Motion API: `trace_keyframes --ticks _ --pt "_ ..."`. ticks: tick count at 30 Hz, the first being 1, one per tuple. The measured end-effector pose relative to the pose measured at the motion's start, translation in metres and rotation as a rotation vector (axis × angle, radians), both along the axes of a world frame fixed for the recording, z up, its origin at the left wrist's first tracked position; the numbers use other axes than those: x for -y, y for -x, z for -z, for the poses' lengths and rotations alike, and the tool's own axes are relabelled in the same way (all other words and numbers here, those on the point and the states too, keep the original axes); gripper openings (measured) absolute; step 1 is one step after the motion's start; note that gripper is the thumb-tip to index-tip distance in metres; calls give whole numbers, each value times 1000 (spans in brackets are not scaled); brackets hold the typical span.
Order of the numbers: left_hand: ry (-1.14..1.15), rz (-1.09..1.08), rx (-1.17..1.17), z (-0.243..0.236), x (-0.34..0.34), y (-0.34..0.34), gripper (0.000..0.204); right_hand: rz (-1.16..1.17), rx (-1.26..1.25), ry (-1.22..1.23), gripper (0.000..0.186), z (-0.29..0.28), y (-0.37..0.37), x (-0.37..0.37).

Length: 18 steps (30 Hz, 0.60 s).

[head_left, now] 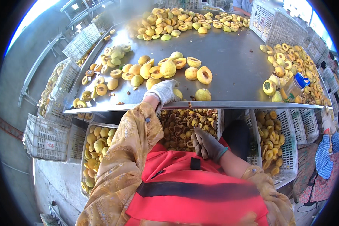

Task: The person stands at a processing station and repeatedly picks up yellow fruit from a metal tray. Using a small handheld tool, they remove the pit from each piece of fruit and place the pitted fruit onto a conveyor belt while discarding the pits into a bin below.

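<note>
My left hand (pixel 162 92), in a white knit glove, bends over the near edge of a metal table (pixel 229 71). Its fingers are curled, and whatever lies under them is hidden. Touching or close to its fingertips is a yellow peach-like fruit (pixel 177 93). My right hand (pixel 209 145), in a grey glove, is below the table edge in front of my red apron (pixel 199 184). Its fingers are closed, and I cannot make out anything in them. Past my left hand lie whole and halved yellow fruits (pixel 167 69), some showing brown hollows.
A crate of brown-and-yellow scraps (pixel 180 130) stands under the table edge, between fruit crates (pixel 96 150) (pixel 286 165). Fruit heaps (pixel 165 22) (pixel 290 60) lie at the back and right. A blue-lidded clear jar (pixel 293 88) leans at right. Other people are at the far side and right.
</note>
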<state>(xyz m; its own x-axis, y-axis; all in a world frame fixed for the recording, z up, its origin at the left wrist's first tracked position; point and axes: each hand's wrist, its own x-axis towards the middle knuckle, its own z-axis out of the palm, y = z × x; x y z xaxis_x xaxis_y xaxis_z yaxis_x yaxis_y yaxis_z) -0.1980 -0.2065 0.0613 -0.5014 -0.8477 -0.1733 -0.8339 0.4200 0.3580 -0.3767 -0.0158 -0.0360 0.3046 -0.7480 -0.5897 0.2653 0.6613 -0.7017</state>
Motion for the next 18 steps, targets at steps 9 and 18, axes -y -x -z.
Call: trace_keyframes --ticks 9,18 --pt "-92 -196 150 2 3 -40 68 74 98 -47 43 10 5 -3" --pt "-53 -241 64 -1 -3 -34 61 110 128 -172 36 12 0 -1"
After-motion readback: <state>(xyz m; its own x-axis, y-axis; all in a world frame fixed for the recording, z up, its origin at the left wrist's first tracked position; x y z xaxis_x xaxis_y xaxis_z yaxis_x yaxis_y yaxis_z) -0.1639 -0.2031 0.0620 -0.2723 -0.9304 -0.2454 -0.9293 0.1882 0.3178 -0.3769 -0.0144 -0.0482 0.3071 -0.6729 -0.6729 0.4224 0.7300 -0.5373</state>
